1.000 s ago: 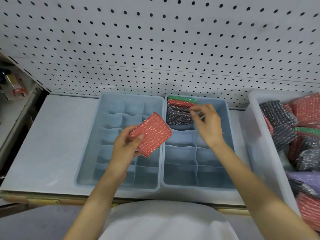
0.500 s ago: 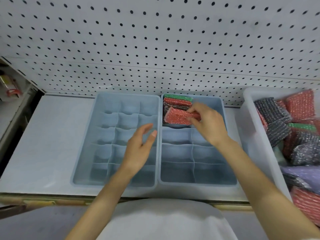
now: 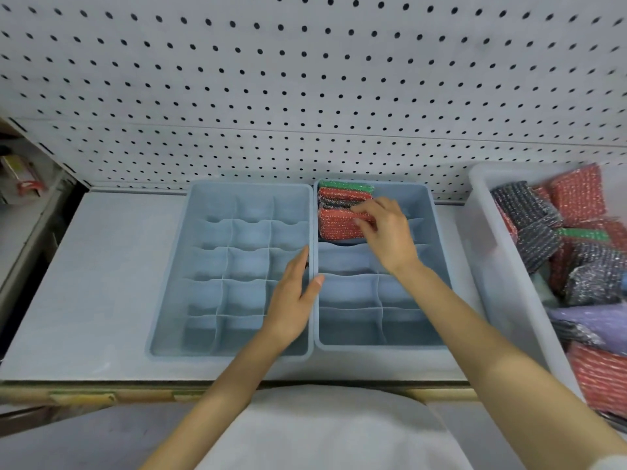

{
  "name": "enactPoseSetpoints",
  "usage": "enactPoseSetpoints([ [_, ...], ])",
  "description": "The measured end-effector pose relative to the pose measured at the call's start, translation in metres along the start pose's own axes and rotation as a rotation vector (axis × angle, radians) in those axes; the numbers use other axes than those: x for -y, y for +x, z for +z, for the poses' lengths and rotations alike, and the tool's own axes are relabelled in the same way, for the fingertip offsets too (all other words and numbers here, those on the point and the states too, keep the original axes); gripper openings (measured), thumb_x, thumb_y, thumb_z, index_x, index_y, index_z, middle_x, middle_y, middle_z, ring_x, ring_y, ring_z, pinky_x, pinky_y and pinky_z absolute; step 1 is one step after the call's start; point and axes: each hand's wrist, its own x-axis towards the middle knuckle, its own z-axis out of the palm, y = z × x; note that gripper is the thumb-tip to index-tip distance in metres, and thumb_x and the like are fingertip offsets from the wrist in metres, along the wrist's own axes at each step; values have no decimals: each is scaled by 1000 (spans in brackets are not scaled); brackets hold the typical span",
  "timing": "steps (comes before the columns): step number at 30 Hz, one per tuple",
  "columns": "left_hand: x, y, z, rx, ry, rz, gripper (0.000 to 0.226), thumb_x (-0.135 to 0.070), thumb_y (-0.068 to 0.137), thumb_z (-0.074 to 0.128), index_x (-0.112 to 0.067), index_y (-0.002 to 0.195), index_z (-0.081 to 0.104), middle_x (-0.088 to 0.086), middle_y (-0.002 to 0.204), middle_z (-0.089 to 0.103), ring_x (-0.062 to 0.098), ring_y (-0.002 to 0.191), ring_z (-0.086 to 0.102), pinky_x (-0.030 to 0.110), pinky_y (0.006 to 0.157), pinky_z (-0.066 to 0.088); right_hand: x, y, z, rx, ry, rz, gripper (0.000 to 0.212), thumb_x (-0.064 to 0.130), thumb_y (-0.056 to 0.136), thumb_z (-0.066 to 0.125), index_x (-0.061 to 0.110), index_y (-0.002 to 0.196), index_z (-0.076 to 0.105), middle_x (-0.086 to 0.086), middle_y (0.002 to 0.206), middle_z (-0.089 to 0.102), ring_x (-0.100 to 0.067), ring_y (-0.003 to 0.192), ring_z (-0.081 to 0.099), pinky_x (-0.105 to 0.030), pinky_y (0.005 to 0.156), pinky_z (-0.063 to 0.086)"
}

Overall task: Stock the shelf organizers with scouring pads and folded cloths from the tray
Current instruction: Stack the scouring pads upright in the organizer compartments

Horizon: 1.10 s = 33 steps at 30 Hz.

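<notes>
You can read nothing here: the pads (image 3: 339,228) under the fingers (image 3: 366,209) of your right hand (image 3: 386,235) show no legible print, and the shelf-edge tags (image 3: 83,398) down-left of your left hand (image 3: 291,300) are blurred.

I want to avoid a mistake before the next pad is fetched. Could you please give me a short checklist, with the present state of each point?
1. Red pad inside the rear left compartment of the right organizer: ok.
2. Right hand free of the red pad: not ok, its fingers curl on the pad's top edge.
3. Left hand free: ok, fingers straight, holds nothing.
4. Tray has stock: ok, red, dark and green pads show.
5. Room for one more pad in that compartment: cannot tell, the right hand hides it.
</notes>
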Motion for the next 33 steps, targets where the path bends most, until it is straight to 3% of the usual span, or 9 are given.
enactPoseSetpoints([
  [4,3,0,-1,19,-10,8,56,-32,99,46,-29,150,22,-6,154,29,11,140,30,39,115,29,-4,-3,-4,-12,34,15,19,-1,86,62,5,103,67,-12,99,63,-26,97,55,-23,78,42],
  [7,2,1,-1,24,-13,16,56,-32,99,45,-29,150,21,-6,154,28,11,139,31,39,115,31,-4,-11,5,32,-142,-46,17,2,85,65,7,101,68,-11,99,62,-30,95,56,-39,62,51],
  [9,2,1,-1,28,-18,20,56,-32,99,45,-29,150,21,-5,154,28,11,139,31,39,114,31,-3,-14,9,3,-227,-81,18,1,80,70,8,96,69,-12,95,61,-32,90,57,-40,52,52],
  [14,3,1,0,30,-31,22,56,-32,99,44,-30,150,21,-6,154,27,11,139,31,39,114,32,1,-18,9,-103,-240,-75,27,-1,79,70,7,104,67,-15,93,57,-29,77,58,-32,48,50],
  [22,1,1,-3,50,-12,37,56,-32,100,42,-30,150,18,-5,155,24,11,139,29,37,115,30,-2,-22,11,99,-259,-94,41,-3,87,58,13,125,60,-16,104,55,-33,93,55,-44,63,55],
  [25,1,4,-6,80,7,31,57,-33,100,42,-30,150,17,-6,155,23,12,140,27,39,115,29,2,-22,4,191,-184,10,44,4,94,50,18,135,52,-13,117,51,-30,105,52,-44,79,52],
  [27,1,6,-8,104,22,5,58,-35,99,43,-31,151,16,-6,155,24,13,140,28,43,114,31,8,-26,-6,189,-94,99,44,8,95,50,18,137,48,-11,122,48,-27,98,56,-43,85,51],
  [30,-7,5,-10,52,82,-31,60,-36,99,44,-26,151,17,-3,158,21,16,144,22,44,117,24,24,-42,-33,47,115,206,39,7,93,54,15,131,53,-6,112,49,-8,72,54,-29,79,49],
  [33,-40,-4,-3,-146,140,73,58,-30,99,46,-15,150,23,3,156,24,17,144,21,29,115,18,38,-73,-72,-16,290,297,26,10,91,59,21,115,62,3,101,53,-4,73,54,-18,73,46],
])
